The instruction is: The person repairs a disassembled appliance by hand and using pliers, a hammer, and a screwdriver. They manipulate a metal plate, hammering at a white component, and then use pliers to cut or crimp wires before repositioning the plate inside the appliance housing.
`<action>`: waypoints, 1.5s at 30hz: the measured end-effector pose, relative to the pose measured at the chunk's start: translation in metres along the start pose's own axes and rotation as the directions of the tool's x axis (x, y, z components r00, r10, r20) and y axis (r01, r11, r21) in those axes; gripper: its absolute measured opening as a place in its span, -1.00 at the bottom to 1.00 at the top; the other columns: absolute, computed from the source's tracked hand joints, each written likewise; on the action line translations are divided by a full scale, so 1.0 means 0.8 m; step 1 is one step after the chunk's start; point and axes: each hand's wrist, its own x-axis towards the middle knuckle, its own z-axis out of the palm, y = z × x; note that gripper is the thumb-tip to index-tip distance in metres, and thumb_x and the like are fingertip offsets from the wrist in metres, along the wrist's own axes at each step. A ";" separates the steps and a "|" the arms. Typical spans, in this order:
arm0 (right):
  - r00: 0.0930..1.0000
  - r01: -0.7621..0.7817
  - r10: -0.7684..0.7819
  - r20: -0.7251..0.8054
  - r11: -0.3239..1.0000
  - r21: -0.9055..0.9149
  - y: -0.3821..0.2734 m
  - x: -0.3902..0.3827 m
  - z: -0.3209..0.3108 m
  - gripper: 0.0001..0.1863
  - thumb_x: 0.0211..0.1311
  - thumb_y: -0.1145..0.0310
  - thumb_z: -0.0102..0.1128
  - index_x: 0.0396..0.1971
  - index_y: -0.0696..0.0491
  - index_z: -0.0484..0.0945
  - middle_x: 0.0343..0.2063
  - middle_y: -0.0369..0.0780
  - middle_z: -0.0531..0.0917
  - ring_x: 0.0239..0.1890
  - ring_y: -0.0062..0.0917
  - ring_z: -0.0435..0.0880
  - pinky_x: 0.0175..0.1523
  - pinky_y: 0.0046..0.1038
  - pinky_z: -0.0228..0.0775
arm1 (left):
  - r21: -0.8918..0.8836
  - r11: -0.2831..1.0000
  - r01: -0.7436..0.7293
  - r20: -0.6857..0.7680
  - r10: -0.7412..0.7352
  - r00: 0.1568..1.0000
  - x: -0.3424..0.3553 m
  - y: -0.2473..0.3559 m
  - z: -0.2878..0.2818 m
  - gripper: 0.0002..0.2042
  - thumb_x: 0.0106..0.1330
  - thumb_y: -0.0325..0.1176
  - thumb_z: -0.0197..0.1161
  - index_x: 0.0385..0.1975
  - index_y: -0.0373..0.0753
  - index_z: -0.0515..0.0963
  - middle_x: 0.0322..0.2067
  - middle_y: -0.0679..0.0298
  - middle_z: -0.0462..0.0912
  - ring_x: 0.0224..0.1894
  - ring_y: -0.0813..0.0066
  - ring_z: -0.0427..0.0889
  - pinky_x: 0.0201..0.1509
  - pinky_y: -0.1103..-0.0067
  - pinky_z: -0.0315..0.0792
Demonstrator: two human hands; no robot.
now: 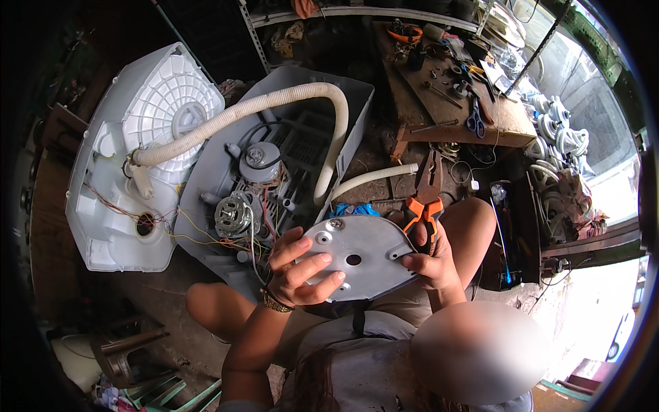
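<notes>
A grey metal plate (369, 276) with a round centre hole and smaller fittings is held up in front of my lap. Across its left part lie the spread fingers of my left hand (300, 271), gripping it with the thumb hidden. My right hand (437, 259) is wrapped round the orange-and-black handles of combination pliers (428, 192), whose jaws point away from me. The right thumb also rests on the plate's right edge. Just beyond the plate, a grey plastic machine housing (357, 103) lies open, with a motor (237, 216) and a second round motor-like part (261, 161) inside.
A white plastic cover (117, 240) with loose coloured wires leans at the left. A ribbed hose (274, 98) arches from it into the housing. A wooden bench (504, 127) with scissors (475, 120) and tools stands far right; an open tool box (511, 254) sits beside my right knee.
</notes>
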 end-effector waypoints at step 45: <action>0.689 -0.297 -0.548 -0.475 0.385 -0.874 0.047 -0.021 -0.367 -0.78 0.13 0.28 0.11 -0.32 0.10 0.53 -0.46 -0.09 0.61 -0.36 -0.28 0.63 -0.20 -0.30 0.46 | -0.720 -0.493 0.489 0.493 -0.859 -0.142 -0.117 -0.025 0.069 -0.65 0.21 -0.41 0.18 0.02 -0.20 0.40 -0.06 0.19 0.54 -0.03 0.28 0.53 0.04 0.33 0.44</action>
